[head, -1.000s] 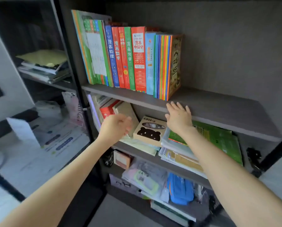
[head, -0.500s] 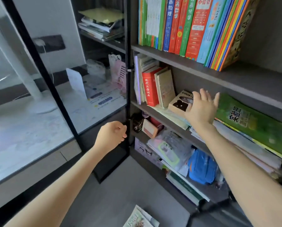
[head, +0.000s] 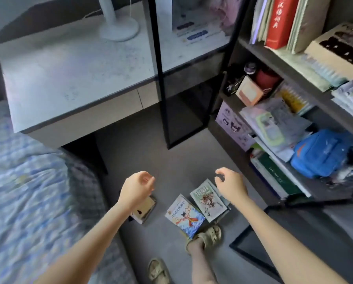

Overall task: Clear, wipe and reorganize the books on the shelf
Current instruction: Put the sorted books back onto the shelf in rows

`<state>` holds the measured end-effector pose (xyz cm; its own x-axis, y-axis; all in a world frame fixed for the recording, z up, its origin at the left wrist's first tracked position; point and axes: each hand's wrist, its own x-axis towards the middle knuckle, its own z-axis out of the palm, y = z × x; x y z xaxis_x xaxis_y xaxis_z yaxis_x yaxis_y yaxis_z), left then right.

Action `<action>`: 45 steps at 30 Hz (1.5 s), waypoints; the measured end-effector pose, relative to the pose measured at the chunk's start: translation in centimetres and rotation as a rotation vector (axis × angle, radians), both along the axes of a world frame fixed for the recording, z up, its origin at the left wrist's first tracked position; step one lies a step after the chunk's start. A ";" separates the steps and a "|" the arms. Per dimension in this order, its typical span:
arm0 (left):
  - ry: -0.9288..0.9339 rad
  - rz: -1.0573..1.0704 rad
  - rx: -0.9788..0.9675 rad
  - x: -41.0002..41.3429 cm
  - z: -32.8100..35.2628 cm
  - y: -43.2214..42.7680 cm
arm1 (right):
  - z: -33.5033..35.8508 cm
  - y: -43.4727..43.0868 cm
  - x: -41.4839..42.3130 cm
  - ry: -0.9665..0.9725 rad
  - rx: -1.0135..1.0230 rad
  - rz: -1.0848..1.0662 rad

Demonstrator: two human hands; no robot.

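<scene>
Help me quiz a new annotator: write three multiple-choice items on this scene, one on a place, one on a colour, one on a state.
1. The two picture books lie on: A the desk; B the floor; C the bed.
2. The pouch is: A blue; B yellow; C black.
3. The left hand and right hand hold: A a cloth; B a book; C nothing.

Answers:
1 B, they lie flat on the grey floor by the sandalled foot.
2 A, its fabric is plainly blue.
3 C, both hands hang above the floor, fingers loosely curled and empty.
</scene>
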<state>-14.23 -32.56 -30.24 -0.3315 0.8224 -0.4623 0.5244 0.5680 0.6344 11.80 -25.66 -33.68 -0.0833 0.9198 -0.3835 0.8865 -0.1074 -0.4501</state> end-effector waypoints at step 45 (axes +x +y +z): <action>-0.879 1.069 -0.607 5.4 -58.5 -10.5 | -51.6 -1.1 -6.8 -0.045 -0.586 0.093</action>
